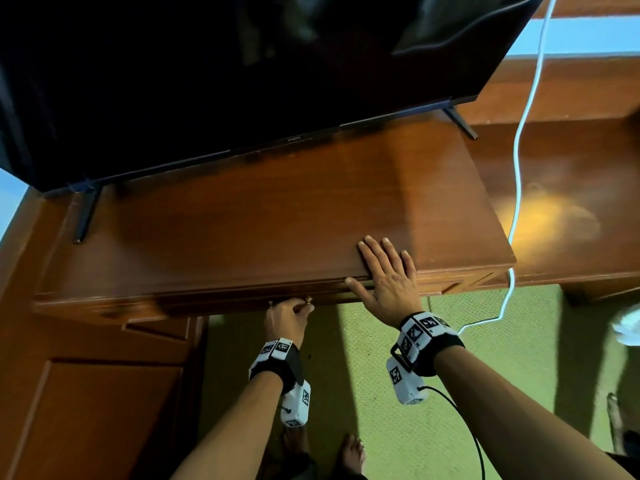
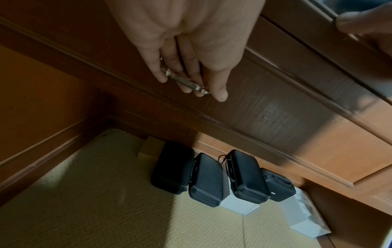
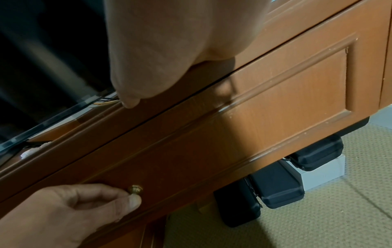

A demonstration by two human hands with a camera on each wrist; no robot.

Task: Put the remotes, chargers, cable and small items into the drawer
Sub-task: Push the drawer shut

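The wooden drawer front (image 3: pixel 265 107) sits flush under the desk top (image 1: pixel 263 216), with only a thin dark seam above it. My left hand (image 1: pixel 289 315) has its fingers curled round the brass drawer handle (image 2: pixel 186 82), whose right end knob (image 3: pixel 135 189) shows beside the thumb. My right hand (image 1: pixel 386 271) lies flat, fingers straight, on the front edge of the desk top, thumb hanging over the edge. No remotes, chargers or small items show on the desk top.
A large dark TV (image 1: pixel 242 74) stands on the desk on two thin feet. A white cable (image 1: pixel 519 168) hangs down at the right to the green carpet (image 1: pixel 450 341). Several black cases (image 2: pixel 207 179) and white boxes (image 2: pixel 305 218) sit under the desk.
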